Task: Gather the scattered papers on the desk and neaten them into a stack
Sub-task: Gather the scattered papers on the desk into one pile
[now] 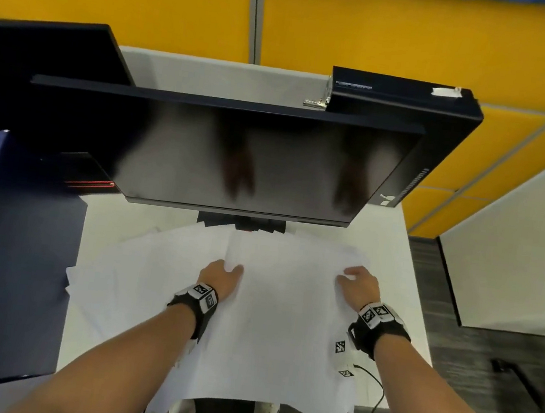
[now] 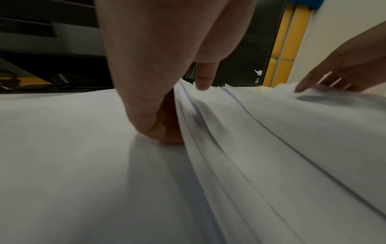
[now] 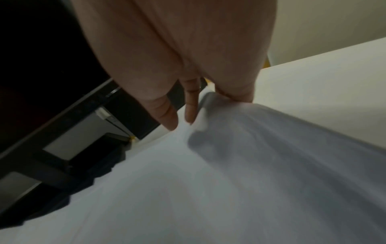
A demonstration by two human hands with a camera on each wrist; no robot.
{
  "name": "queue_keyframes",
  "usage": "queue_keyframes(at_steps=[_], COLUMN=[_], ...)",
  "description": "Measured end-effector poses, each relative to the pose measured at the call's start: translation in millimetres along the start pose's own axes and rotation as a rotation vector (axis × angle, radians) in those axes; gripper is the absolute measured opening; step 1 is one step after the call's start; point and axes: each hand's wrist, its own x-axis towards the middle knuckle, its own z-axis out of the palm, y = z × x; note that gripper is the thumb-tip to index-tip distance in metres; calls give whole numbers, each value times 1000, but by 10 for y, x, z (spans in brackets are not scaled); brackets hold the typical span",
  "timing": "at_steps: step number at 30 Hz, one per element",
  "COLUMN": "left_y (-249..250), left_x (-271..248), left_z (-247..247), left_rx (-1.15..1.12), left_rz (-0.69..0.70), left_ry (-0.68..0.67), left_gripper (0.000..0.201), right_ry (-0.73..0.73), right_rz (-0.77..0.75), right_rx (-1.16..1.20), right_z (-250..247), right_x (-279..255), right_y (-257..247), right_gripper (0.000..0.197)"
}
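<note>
Several white papers (image 1: pixel 272 309) lie fanned and overlapping across the white desk (image 1: pixel 405 291), below the monitor. My left hand (image 1: pixel 227 269) is near the middle of the spread. In the left wrist view this hand (image 2: pixel 167 118) pinches the raised left edge of several layered sheets (image 2: pixel 250 148), thumb below and a finger over the top. My right hand (image 1: pixel 351 278) is at the right side of the same sheets. In the right wrist view its fingers (image 3: pixel 191 112) curl around a lifted, bulging edge of the papers (image 3: pixel 229 181). The sheets bow up between the two hands.
A dark monitor (image 1: pixel 236 154) stands just behind the papers, its stand base (image 1: pixel 241 223) partly covered by them. A black computer tower (image 1: pixel 414 100) sits at the back right and a blue cabinet (image 1: pixel 10 260) on the left. Marker tags (image 1: pixel 340 346) and a cable (image 1: pixel 375 390) lie near the front right.
</note>
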Motion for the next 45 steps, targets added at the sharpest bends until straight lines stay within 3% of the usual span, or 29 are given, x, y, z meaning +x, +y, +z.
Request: queue_keyframes(at_steps=[3,6,8,11,14,16,20,22,24,27,30,33,36,39,42,45], left_y=[-90,-230,-311,-288,-173,-110,-155,-183,-196,-177,-276,-624,-1062,-1281,-1346,-1271], left_x=[19,9,-9,-67,-65,-25,22,12,-20,-119,-186,-185,-169,-138,-27,11], left_z=[-102,-168,-130,-34,81,86,-46,-54,19,137,120,-144,-530,-767,-808,-754], left_rx=[39,118,156,175,189,152,85,134,160,121,65,91,109,-62,-150,-38], left_rz=[32,18,-5,3,65,70,6,7,40,101,164,89,-216,-458,-437,-352], left_ry=[-5,-37,-48,-11,3,25,92,82,66,73,56,147,416,409,312,271], left_gripper=[49,37,33,40,40,29,41,34,25,14,17,52,76,90,83,67], right_ry=[94,137,89,69,-19,-54,76,97,56,-53,-65,-21,16,40,30,7], right_rz=[-79,119,152,38,-88,-129,-28,1,-44,-108,-106,-81,-43,-15,-51,-105], right_rx=[1,-102,-235,-300,-239,-164,-87,-103,-109,-128,-115,-58,-18,19,36,12], right_z=[-39,-76,-26,116,242,244,125,158,300,576,572,358,187,164,292,494], right_x=[-70,-156,-254,-325,-295,-273,-76,-9,-34,-6,-120,-258,-275,-233,-223,-212], right_y=[115,362,498,468,311,187,131,122,46,94,137,257,461,500,361,192], right_gripper=[43,63,53,39,44,44,41,37,33,44,48,45,48,53,60,57])
